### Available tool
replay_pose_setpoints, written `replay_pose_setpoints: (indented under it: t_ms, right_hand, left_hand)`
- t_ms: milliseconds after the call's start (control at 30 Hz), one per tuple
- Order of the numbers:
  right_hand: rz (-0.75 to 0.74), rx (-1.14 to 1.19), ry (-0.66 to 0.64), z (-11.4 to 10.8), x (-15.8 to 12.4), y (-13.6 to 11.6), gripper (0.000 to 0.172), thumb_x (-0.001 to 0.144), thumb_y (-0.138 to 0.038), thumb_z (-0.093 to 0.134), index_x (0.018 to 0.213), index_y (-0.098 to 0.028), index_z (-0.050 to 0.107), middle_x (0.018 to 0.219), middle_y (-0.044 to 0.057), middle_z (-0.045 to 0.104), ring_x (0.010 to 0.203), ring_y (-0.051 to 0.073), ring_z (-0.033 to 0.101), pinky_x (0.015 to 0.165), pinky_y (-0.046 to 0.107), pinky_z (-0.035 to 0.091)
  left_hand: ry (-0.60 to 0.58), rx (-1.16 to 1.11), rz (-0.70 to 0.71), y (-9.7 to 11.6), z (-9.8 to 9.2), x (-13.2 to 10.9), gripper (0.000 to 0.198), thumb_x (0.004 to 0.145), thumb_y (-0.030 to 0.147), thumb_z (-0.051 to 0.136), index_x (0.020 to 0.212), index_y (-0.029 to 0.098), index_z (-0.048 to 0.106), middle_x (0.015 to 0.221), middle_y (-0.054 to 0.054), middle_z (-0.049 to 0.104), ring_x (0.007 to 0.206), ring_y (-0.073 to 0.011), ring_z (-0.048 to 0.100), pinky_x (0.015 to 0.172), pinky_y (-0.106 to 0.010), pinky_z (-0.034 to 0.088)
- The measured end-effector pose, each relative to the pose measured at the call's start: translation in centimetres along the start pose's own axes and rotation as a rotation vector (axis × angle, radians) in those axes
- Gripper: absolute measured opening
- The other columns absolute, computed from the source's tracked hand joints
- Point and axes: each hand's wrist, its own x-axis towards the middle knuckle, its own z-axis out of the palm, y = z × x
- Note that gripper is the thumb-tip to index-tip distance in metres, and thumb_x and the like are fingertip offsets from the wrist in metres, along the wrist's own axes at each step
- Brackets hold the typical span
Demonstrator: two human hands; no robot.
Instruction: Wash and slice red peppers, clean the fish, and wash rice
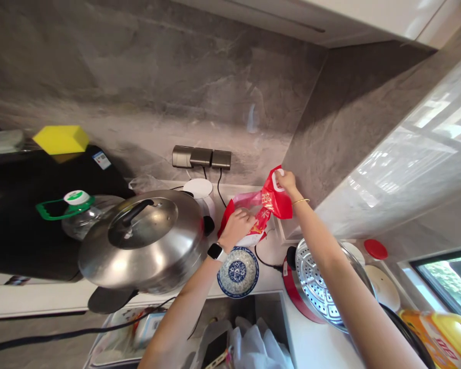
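A red plastic bag (278,203) with gold print stands against the back wall, its mouth spread. My right hand (285,180) is closed on the bag's upper right corner, by a white handle opening. At the bag's left side my left hand (238,225), with a watch on the wrist, reaches over the opening; its fingers are bent, and their tips are partly hidden at the bag. Just in front of the bag sits a blue-and-white patterned bowl (238,272).
Left of the bag are a large lidded steel pot (146,241), a white canister (198,188) and a plastic bottle (77,198). A perforated steamer (315,277) stands under my right forearm. An open drawer (286,328) lies below; wall sockets (202,157) sit behind.
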Motion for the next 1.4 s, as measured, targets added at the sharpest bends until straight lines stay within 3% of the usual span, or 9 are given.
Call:
replay_pose_setpoints:
  t_ms: [133, 233, 333, 467, 667, 833, 1133, 1267, 1400]
  right_hand:
    - [0.022, -0.037, -0.05, -0.3, 1.3, -1.1, 0.04, 0.094, -0.045, 0.045, 0.094, -0.012, 0.069, 0.071, 0.01, 0.071, 0.072, 0.02, 0.068, 0.068, 0.026, 0.049]
    - [-0.083, -0.218, 0.12, -0.2, 0.4, -2.0, 0.039, 0.092, -0.042, 0.049, 0.113, -0.012, 0.063, 0.095, 0.017, 0.071, 0.094, 0.027, 0.066, 0.081, 0.034, 0.049]
    - [-0.486, -0.405, 0.233, -0.4, -2.0, -2.5, 0.039, 0.095, -0.029, 0.043, 0.129, -0.012, 0.053, 0.125, 0.021, 0.06, 0.118, 0.03, 0.055, 0.097, 0.044, 0.042]
    - [-1.025, -0.534, -0.052, -0.2, -5.5, -2.9, 0.039, 0.098, -0.03, 0.038, 0.135, -0.022, 0.049, 0.139, 0.013, 0.051, 0.129, 0.026, 0.045, 0.107, 0.043, 0.033]
    - [-0.332, -0.699, -0.034, -0.6, -3.0, -2.1, 0.067, 0.098, -0.047, 0.034, 0.153, -0.018, 0.013, 0.122, 0.023, 0.06, 0.105, 0.03, 0.063, 0.089, 0.04, 0.046]
    - [-0.18, -0.674, -0.136, -0.9, 2.1, 0.0, 0.061, 0.096, -0.051, 0.039, 0.15, -0.026, 0.025, 0.116, 0.017, 0.066, 0.103, 0.029, 0.065, 0.082, 0.035, 0.048]
    - [-0.192, -0.717, -0.398, 0.9, 2.6, 1.6, 0.052, 0.097, -0.046, 0.034, 0.14, -0.019, 0.045, 0.13, 0.021, 0.057, 0.117, 0.032, 0.055, 0.092, 0.042, 0.043]
    - [-0.602, -0.783, -0.262, -0.2, 0.2, -1.8, 0.035, 0.093, -0.019, 0.042, 0.118, -0.007, 0.063, 0.138, 0.026, 0.047, 0.13, 0.032, 0.041, 0.104, 0.045, 0.034]
    - [-0.887, -0.645, -0.719, 0.6, -4.1, -5.3, 0.024, 0.087, -0.019, 0.051, 0.099, -0.011, 0.071, 0.101, 0.014, 0.071, 0.093, 0.022, 0.063, 0.084, 0.03, 0.048]
  left_hand:
    - [0.003, -0.059, -0.06, 0.1, -0.9, -0.1, 0.028, 0.093, 0.033, 0.049, 0.082, 0.016, 0.069, 0.081, -0.01, 0.069, 0.085, -0.021, 0.062, 0.087, -0.038, 0.04]
    - [0.007, -0.082, -0.088, 0.3, -2.5, -1.0, 0.029, 0.089, 0.04, 0.056, 0.078, 0.018, 0.07, 0.078, -0.009, 0.068, 0.087, -0.0228, 0.061, 0.093, -0.043, 0.038]
    - [-0.001, -0.088, -0.082, 0.7, -4.0, -2.8, 0.024, 0.09, 0.032, 0.053, 0.078, 0.021, 0.071, 0.079, -0.006, 0.067, 0.09, -0.022, 0.058, 0.104, -0.046, 0.031]
    - [-0.028, -0.063, -0.108, 1.3, -4.4, -4.6, 0.023, 0.092, 0.028, 0.049, 0.087, 0.023, 0.07, 0.084, -0.004, 0.066, 0.092, -0.0208, 0.055, 0.106, -0.049, 0.028]
    - [0.015, -0.091, -0.139, 1.7, -3.8, -5.2, 0.027, 0.094, 0.021, 0.045, 0.078, 0.023, 0.067, 0.079, -0.001, 0.065, 0.089, -0.0182, 0.053, 0.103, -0.051, 0.025]
    - [-0.006, -0.185, -0.143, 1.3, -4.8, -5.8, 0.027, 0.095, 0.022, 0.047, 0.075, 0.022, 0.065, 0.078, 0.001, 0.065, 0.087, -0.0163, 0.054, 0.103, -0.051, 0.021]
    - [-0.007, -0.194, -0.148, 1.2, -4.6, -5.9, 0.026, 0.096, 0.026, 0.046, 0.08, 0.022, 0.066, 0.082, 0.002, 0.066, 0.092, -0.0152, 0.055, 0.104, -0.048, 0.019]
    - [0.061, -0.128, -0.198, 1.6, -3.4, -5.9, 0.02, 0.094, 0.024, 0.05, 0.084, 0.023, 0.067, 0.089, 0.0, 0.067, 0.097, -0.0169, 0.055, 0.107, -0.05, 0.017]
    - [0.086, -0.145, -0.199, 1.7, -3.5, -5.9, 0.015, 0.092, 0.022, 0.054, 0.087, 0.023, 0.068, 0.095, -0.001, 0.067, 0.102, -0.0187, 0.057, 0.108, -0.051, 0.017]
